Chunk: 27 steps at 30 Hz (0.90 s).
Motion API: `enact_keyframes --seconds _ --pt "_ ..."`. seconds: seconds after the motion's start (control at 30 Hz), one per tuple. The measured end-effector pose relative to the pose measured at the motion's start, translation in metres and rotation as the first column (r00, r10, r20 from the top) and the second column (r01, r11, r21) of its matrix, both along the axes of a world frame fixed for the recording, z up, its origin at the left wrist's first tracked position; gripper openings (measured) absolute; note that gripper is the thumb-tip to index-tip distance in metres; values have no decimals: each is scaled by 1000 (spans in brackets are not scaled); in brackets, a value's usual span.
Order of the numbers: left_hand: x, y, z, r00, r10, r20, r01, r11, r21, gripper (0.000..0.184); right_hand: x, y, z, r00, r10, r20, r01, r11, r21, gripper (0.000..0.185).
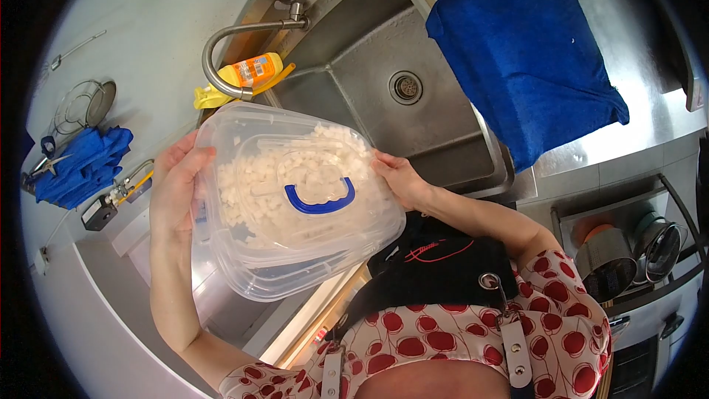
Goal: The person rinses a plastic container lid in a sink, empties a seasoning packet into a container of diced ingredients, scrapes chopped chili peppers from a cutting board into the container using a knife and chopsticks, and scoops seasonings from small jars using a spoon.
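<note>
A clear plastic storage box [251, 270] with a lid is held up in front of my body, tilted, near the sink's edge. Through the plastic show many small whitish cubes [255, 185]; their kind I cannot tell. On the lid sits a blue carrying handle [319, 205]. My left hand [179, 177] is closed on the box's left side, its thumb over the rim. At the opposite side my right hand [401, 179] grips the edge, with part of its fingers hidden behind the box.
Behind the box lies a steel sink [369, 44] with a curved tap [214, 44]. A yellow bottle [247, 74] stands beside the tap. On the right, a blue cloth [528, 59] covers part of the steel counter. Another blue cloth [85, 166] hangs at left. Metal pots [607, 262] sit on a rack.
</note>
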<state>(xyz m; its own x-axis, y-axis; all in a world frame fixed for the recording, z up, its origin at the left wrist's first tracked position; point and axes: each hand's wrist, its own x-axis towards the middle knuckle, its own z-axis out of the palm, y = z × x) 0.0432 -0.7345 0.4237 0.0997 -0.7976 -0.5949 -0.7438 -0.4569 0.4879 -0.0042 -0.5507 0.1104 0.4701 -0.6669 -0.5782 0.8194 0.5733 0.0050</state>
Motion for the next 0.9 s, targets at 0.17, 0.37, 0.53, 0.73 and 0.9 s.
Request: enact_keyframes --seconds 0.17,0.37,0.53,0.73,0.9 --pt "7 0 -1 999 -15 30 15 1000 -7 42 0 0 -4 999 36 3 -36 999 22 37" --pt "6 0 -1 1000 0 7 0 1000 -10 36 3 1 -5 1000 31 -6 -31 999 31 37" --pt "6 0 -1 999 -21 34 21 1000 14 42 -1 1 0 999 47 9 -48 998 30 37" --pt "9 -1 -1 999 -14 32 14 1000 4 41 2 2 -4 999 42 25 -42 999 9 37" --pt "8 0 -3 1000 9 15 -9 1000 7 35 0 2 -2 999 30 25 -31 999 15 37"
